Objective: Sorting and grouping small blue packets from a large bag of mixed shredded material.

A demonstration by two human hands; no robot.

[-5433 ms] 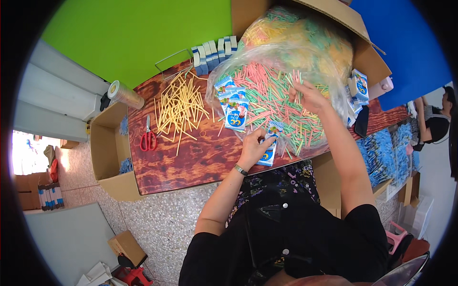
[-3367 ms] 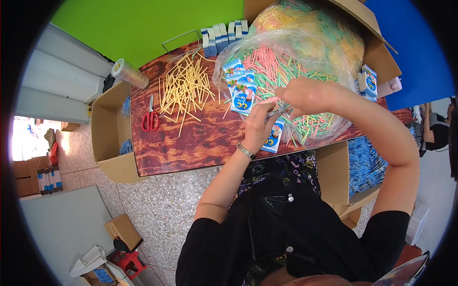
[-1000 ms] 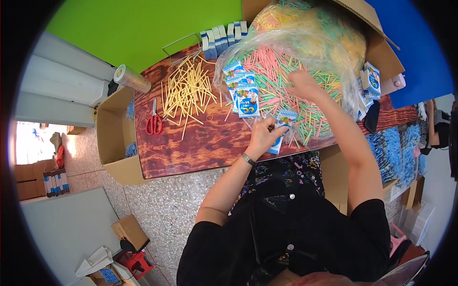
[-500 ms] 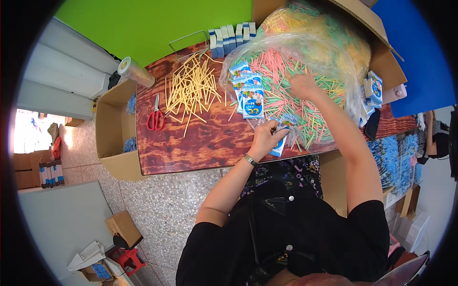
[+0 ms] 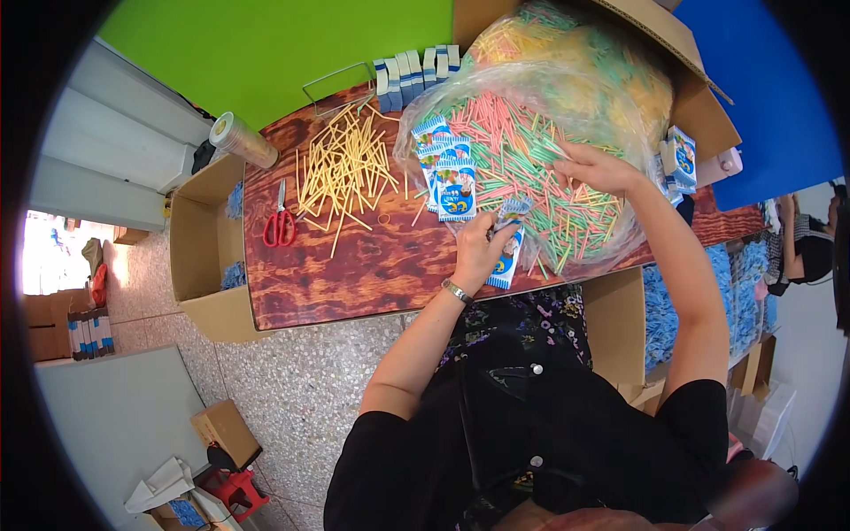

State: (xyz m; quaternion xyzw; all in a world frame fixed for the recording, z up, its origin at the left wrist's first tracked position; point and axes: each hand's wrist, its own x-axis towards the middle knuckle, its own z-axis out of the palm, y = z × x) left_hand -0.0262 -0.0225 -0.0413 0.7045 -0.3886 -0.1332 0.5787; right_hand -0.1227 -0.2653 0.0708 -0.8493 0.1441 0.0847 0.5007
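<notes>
Pinching a small blue and white packet [image 5: 513,211], the left hand [image 5: 479,250] is keeping its thumb and fingers nearly together near the front edge of the table [image 5: 345,288]. One more packet [image 5: 505,263] is lying just under that hand. The right hand [image 5: 567,168] is reaching over a big heap of pink, green and yellow sticks [image 5: 496,119]. Its fingers are bending in partway, and they seem to be holding a few sticks, but I cannot tell how many. The heap is sitting in a clear plastic bag [image 5: 423,99] on the right side of the table.

The work is looking partway along. A few packets [image 5: 457,190] are lying on top of each other at the left side of the heap, and they seem to be done. I cannot see what is inside them. The packet in the left hand is looking unfinished, and lots of loose sticks are waiting.

The packets are showing blue stripes at the ends, a little colored picture and a round blue patch with big print. The smaller writing is looking too tiny to read. Far left, plain yellow sticks [image 5: 345,164] are lying beside red scissors [image 5: 280,228].
</notes>
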